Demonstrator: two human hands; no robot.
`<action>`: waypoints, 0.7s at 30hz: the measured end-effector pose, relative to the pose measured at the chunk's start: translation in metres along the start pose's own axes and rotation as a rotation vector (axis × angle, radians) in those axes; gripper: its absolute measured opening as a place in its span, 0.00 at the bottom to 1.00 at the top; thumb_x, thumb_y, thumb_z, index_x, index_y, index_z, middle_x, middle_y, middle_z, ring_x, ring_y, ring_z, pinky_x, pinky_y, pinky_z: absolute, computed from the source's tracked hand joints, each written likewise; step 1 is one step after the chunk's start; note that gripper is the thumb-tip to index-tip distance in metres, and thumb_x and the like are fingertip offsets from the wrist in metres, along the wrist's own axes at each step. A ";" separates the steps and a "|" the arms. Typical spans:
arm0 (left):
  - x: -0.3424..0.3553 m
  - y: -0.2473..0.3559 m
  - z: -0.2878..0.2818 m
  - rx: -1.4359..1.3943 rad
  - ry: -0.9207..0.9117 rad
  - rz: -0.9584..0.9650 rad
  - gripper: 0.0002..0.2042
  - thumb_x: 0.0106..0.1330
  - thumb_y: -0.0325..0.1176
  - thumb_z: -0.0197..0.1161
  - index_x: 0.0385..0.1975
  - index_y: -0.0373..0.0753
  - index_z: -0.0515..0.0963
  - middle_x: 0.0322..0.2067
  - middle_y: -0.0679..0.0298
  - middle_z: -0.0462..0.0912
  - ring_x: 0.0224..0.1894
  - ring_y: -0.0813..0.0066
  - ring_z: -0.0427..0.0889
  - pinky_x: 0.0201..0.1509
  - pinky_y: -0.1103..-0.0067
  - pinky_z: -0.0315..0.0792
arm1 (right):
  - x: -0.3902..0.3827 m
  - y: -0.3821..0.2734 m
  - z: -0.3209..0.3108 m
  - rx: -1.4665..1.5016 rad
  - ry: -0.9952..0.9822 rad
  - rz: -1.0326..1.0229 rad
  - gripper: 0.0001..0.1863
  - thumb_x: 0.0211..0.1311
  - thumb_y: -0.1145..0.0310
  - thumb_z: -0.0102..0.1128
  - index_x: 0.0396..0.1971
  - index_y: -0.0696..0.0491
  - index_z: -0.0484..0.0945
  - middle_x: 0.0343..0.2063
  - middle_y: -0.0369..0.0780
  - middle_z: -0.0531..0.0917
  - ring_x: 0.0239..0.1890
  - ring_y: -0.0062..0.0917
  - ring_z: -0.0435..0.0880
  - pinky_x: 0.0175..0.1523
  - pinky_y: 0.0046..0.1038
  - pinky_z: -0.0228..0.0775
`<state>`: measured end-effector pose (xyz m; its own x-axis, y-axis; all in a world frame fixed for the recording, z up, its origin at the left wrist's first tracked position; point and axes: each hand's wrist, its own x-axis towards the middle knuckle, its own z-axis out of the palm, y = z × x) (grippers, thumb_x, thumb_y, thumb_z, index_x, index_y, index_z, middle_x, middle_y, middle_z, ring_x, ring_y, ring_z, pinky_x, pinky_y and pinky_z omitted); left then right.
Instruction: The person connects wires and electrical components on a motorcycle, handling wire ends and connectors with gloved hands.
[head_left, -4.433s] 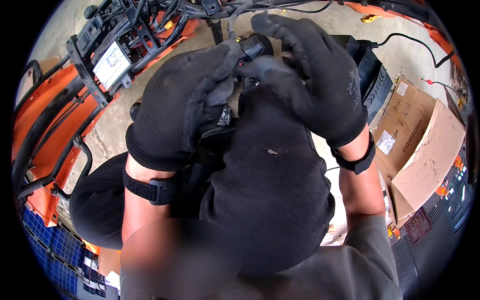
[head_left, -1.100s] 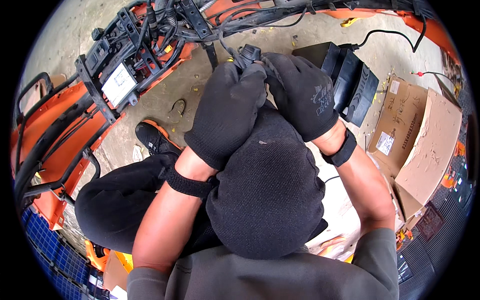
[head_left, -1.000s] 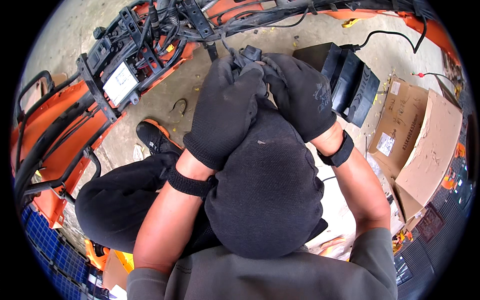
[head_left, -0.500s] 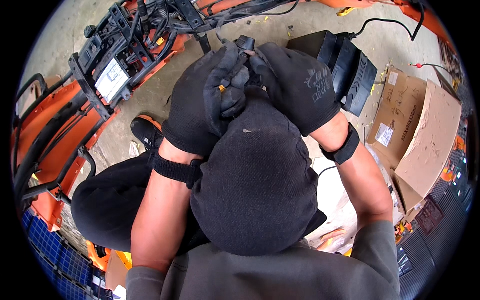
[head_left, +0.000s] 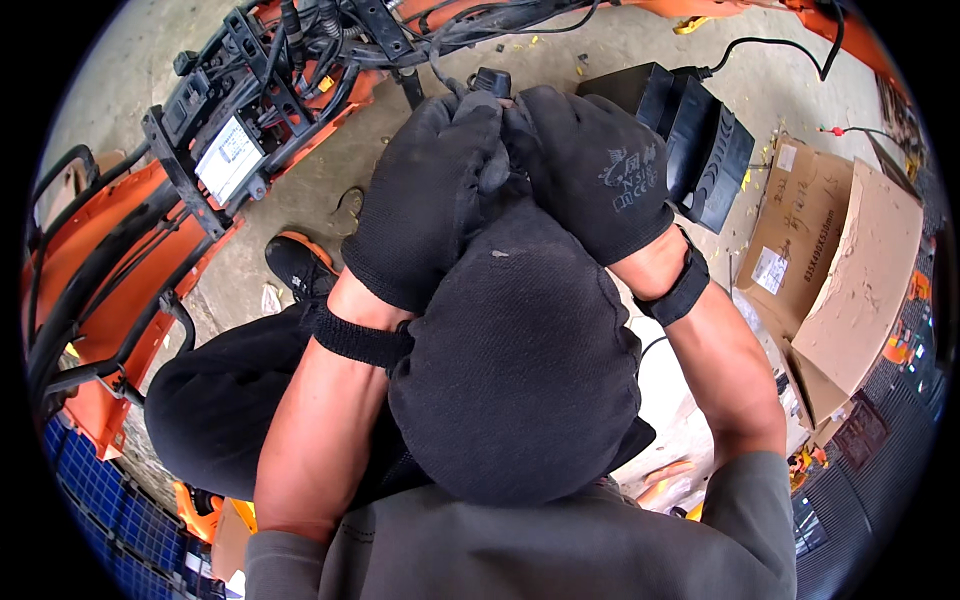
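My left hand (head_left: 418, 200) and my right hand (head_left: 588, 170), both in black knit gloves, meet at the upper middle. Their fingers are pinched round a small black connector (head_left: 491, 82) on a grey-black cable (head_left: 440, 62), whose end shows just above my fingertips. What lies between the fingers is mostly hidden. Just below and between my wrists is a rounded mass of black fabric (head_left: 515, 370), apparently my raised knee.
An orange machine frame (head_left: 110, 260) with black tubes, wiring and a labelled module (head_left: 229, 160) runs along the left and top. A black plastic housing (head_left: 705, 165) and an opened cardboard box (head_left: 800, 230) are at right. A blue grid panel (head_left: 80, 470) is lower left.
My right fingers, raised and spread 4.4 seconds ago, have curled in on the connector. Since half a second ago, my left fingers have shifted, covering more of what they hold.
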<state>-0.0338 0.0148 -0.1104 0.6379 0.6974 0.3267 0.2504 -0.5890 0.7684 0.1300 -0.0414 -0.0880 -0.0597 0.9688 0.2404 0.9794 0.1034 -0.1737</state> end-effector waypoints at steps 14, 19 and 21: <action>0.006 0.017 0.002 -0.644 0.004 -0.540 0.12 0.71 0.37 0.54 0.40 0.33 0.73 0.28 0.68 0.74 0.30 0.85 0.72 0.32 0.85 0.69 | -0.003 -0.007 0.007 0.161 0.067 0.180 0.09 0.59 0.64 0.62 0.33 0.52 0.77 0.25 0.44 0.81 0.28 0.40 0.82 0.32 0.35 0.73; 0.008 0.022 -0.001 -0.647 0.009 -0.581 0.12 0.71 0.38 0.54 0.40 0.33 0.73 0.27 0.69 0.73 0.28 0.86 0.69 0.31 0.84 0.66 | -0.006 -0.004 0.014 0.170 0.149 0.148 0.11 0.60 0.60 0.61 0.32 0.51 0.74 0.21 0.41 0.80 0.23 0.36 0.81 0.27 0.34 0.72; 0.007 0.023 -0.001 -0.749 0.000 -0.635 0.12 0.71 0.38 0.53 0.41 0.33 0.73 0.27 0.69 0.73 0.27 0.86 0.68 0.31 0.84 0.65 | -0.006 -0.005 0.012 0.193 0.141 0.176 0.11 0.60 0.60 0.61 0.33 0.52 0.74 0.21 0.42 0.80 0.23 0.37 0.81 0.28 0.34 0.72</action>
<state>-0.0244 0.0063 -0.0906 0.5441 0.7950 -0.2683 0.0199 0.3074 0.9514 0.1227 -0.0450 -0.0996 0.1487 0.9361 0.3187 0.9166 -0.0095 -0.3997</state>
